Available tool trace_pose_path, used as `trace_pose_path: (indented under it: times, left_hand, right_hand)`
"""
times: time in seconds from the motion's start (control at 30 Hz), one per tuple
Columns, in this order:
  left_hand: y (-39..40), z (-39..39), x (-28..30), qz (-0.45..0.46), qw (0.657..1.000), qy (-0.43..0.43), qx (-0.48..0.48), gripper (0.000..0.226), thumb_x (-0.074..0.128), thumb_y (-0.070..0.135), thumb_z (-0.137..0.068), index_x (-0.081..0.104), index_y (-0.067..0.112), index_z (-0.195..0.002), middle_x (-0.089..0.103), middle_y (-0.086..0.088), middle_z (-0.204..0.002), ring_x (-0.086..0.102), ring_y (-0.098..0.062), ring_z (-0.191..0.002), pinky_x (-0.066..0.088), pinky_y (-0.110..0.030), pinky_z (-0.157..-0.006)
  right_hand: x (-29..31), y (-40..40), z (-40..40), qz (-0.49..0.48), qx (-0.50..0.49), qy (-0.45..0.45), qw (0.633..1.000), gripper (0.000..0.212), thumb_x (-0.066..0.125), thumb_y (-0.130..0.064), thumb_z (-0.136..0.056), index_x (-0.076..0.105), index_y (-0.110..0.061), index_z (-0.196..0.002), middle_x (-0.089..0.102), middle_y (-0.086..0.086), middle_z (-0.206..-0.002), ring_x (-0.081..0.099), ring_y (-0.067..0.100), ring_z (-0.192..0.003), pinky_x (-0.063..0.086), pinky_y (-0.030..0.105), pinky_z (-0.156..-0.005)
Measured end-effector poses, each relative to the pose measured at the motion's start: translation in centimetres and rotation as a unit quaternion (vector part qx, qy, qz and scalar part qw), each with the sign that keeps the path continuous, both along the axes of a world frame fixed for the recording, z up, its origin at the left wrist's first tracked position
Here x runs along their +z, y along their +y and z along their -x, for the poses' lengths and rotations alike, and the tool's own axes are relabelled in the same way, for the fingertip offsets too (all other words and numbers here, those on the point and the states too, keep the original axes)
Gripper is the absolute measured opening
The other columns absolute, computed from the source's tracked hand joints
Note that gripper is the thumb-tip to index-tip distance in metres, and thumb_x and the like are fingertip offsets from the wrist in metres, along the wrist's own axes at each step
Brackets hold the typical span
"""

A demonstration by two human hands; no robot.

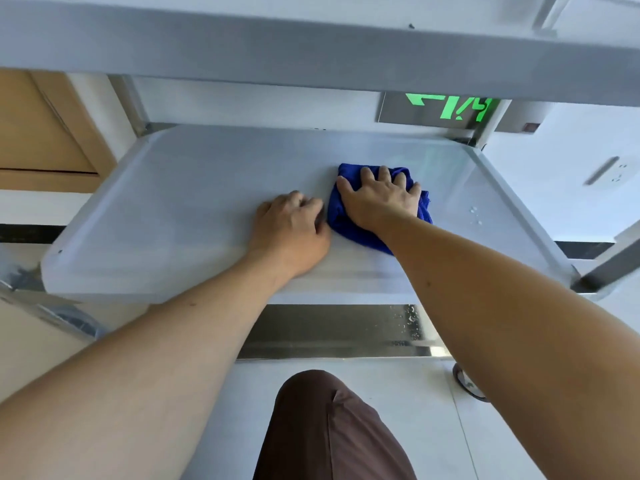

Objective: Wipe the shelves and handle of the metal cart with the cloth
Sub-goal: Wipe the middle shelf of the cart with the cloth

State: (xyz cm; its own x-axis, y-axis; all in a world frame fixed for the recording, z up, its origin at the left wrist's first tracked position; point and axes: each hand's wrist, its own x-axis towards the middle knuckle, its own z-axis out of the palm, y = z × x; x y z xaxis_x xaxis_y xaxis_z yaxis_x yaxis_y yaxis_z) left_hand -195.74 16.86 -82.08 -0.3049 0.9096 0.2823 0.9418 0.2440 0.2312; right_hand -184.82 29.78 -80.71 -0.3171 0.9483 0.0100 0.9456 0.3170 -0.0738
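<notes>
Right hand (379, 199) presses flat on the bunched blue cloth (346, 223); left hand (291, 233), loosely curled and holding nothing, braces the grey metal shelf (156, 209) beside it. Keep even pressure and sweep toward the droplets right of the cloth.

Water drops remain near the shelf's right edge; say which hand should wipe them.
Right. The right hand already presses the cloth near the drops; the left hand rests bare on the shelf.
</notes>
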Motion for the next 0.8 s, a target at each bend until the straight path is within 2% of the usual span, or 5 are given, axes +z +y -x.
trace_pose_path:
  times: [0.1,0.43,0.8]
  left_hand:
    - [0.1,0.0,-0.2,-0.003,1.000,0.009,0.005,0.036,0.038,0.039,-0.089,0.060,0.021,-0.111,0.058,-0.005,-0.114,0.052,-0.026,-0.106,0.038,-0.040,-0.092]
    - [0.0,0.0,-0.4,-0.006,1.000,0.001,-0.004,0.038,0.034,0.040,-0.091,0.056,0.025,-0.119,0.057,-0.001,-0.120,0.052,-0.021,-0.107,0.040,-0.041,-0.099]
    - [-0.2,0.3,-0.2,0.007,1.000,-0.010,-0.008,0.035,0.037,0.037,-0.093,0.058,0.024,-0.117,0.056,0.001,-0.123,0.049,-0.020,-0.114,0.036,-0.037,-0.100]
  right_hand:
    - [0.0,2.8,1.8,-0.003,-0.004,0.009,1.000,0.074,0.015,-0.068,-0.091,0.042,-0.025,-0.145,0.038,0.010,-0.154,0.028,0.037,-0.141,0.017,0.059,-0.111]
    - [0.3,10.3,5.4,0.000,-0.011,0.014,1.000,0.077,0.015,-0.068,-0.090,0.040,-0.023,-0.147,0.038,0.012,-0.153,0.031,0.038,-0.140,0.020,0.059,-0.111]
    - [0.2,6.2,2.7,0.000,0.016,0.012,1.000,0.075,0.013,-0.069,-0.092,0.039,-0.025,-0.148,0.035,0.009,-0.156,0.028,0.037,-0.142,0.016,0.059,-0.112]
